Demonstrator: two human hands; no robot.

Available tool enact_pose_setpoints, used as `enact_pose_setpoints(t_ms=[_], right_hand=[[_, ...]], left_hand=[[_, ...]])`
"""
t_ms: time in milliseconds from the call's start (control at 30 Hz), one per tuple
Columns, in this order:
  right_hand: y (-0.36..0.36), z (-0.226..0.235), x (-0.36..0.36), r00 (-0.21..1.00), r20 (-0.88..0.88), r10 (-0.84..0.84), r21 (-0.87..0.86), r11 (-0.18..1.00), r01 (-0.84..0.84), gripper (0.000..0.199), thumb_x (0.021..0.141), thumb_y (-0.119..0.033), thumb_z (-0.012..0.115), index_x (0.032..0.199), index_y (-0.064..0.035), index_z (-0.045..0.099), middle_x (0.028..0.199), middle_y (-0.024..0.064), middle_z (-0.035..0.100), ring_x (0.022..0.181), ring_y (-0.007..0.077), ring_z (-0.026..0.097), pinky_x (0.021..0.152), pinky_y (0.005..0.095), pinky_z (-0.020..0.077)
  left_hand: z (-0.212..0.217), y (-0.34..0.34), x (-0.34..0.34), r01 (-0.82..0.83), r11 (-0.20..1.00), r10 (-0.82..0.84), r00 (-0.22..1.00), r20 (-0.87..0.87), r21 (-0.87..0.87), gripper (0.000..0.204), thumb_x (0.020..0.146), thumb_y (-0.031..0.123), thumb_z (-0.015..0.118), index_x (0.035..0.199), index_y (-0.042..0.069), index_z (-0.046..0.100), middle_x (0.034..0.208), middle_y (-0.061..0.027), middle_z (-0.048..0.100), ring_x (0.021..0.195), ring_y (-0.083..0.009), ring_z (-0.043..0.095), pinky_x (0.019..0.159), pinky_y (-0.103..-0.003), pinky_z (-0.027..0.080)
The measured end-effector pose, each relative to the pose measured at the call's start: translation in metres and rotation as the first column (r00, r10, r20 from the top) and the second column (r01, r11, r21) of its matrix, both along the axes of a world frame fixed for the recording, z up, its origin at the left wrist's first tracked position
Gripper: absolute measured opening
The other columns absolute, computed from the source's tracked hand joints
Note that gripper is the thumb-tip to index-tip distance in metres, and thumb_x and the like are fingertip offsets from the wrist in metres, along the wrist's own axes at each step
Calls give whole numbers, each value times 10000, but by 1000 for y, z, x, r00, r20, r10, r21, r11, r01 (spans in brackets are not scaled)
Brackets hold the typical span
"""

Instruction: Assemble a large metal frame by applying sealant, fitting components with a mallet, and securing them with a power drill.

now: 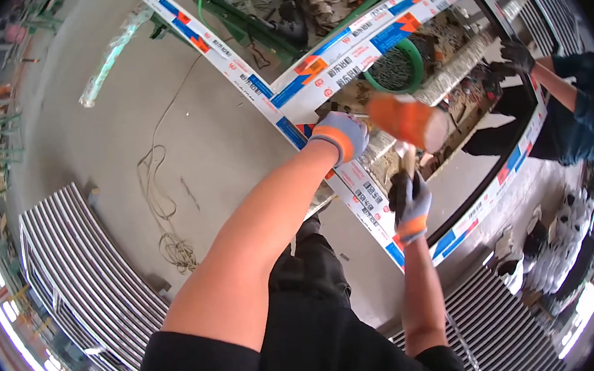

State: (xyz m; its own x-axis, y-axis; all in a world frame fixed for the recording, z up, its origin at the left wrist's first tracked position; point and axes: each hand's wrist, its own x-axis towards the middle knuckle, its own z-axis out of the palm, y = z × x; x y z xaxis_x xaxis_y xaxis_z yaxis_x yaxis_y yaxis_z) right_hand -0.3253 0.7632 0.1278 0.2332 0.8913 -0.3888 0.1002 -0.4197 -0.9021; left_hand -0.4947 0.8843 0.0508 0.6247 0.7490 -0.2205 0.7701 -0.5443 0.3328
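The largest thing is the white-wrapped frame [363, 192], lying flat across the workbench; its curved side reaches beyond the bench's right end, where a co-worker's dark-gloved hand [517, 57] is at its edge, perhaps to steady that side. The workbench carries a pale padded rail [459, 73], running from its left end toward the far right; the padding probably spares the frame's surface. The frame's bars border a gap through which the bench's cluttered bed shows.

The mallet [405, 119] is over the bench's left end, inside the frame's outline, its orange-brown head blurred. The right hand [410, 203] is wrapped round its handle [409, 162], below the head, seemingly to leave the head clear of the fingers.

A green bowl [417, 66] of fasteners [392, 70] sits beyond the rail, toward the bench's far edge, presumably there to be within reach. The left hand [342, 137] is curled into a fist by the frame's left bar, beside the bench's left end and well apart from the right hand; whether it is clamped on something small I cannot tell.
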Motion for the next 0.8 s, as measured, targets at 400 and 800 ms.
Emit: enact_pose_setpoints(t_ms=[400, 800], right_hand=[[-241, 29, -7, 856, 211, -473, -178, 842, 509, 407, 978, -389, 497, 824, -18, 559, 484, 30, 466, 340, 115, 428, 318, 254, 331], [-191, 30, -9, 874, 179, -452, -168, 861, 479, 427, 969, -385, 519, 827, 14, 579, 505, 28, 477, 373, 102, 443, 341, 248, 336]], left_hand=[[-24, -17, 63, -141, 986, 125, 980, 158, 93, 243, 884, 122, 463, 959, 85, 691, 943, -123, 710, 872, -242, 697, 720, -370, 547], [-45, -37, 92, -8, 998, 0, 992, 129, 59, 352, 917, 347, 470, 1024, 83, 676, 850, -74, 715, 769, -273, 676, 709, -426, 502]])
